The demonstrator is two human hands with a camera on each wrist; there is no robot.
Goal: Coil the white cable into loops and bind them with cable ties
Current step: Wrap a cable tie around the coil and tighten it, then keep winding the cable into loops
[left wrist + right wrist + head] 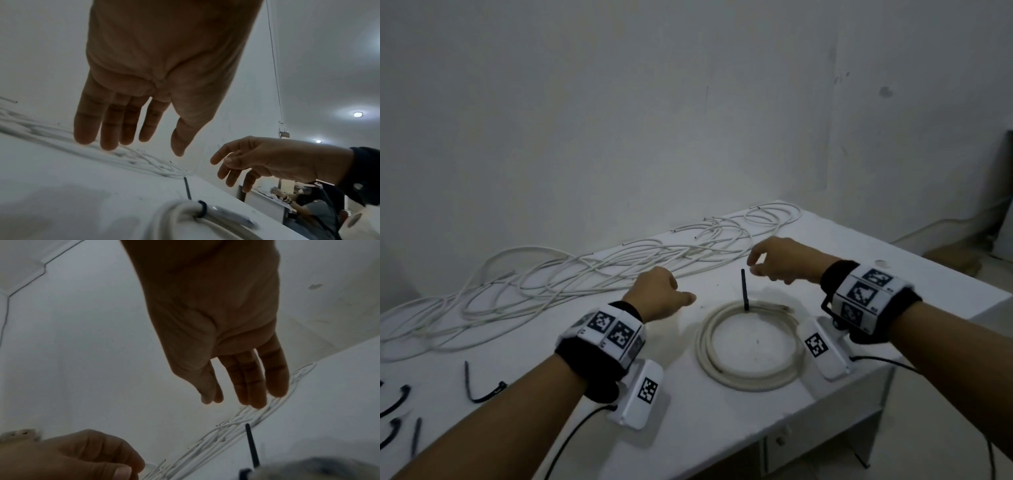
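White coiled cable [751, 346] lying lower centre on the table [859, 246] — black cable tie [744, 289] standing upright, left hand [659, 296] and right hand [784, 260] hovering above, fingers loose, gripping nothing.

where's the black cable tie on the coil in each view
Head: black cable tie stands up from the far side of the coiled cable, centre right, below the right hand.
Left wrist: lower centre, tail up, band around the coil.
Right wrist: lower right, tail up.
Shared landmark: loose white cables behind it.
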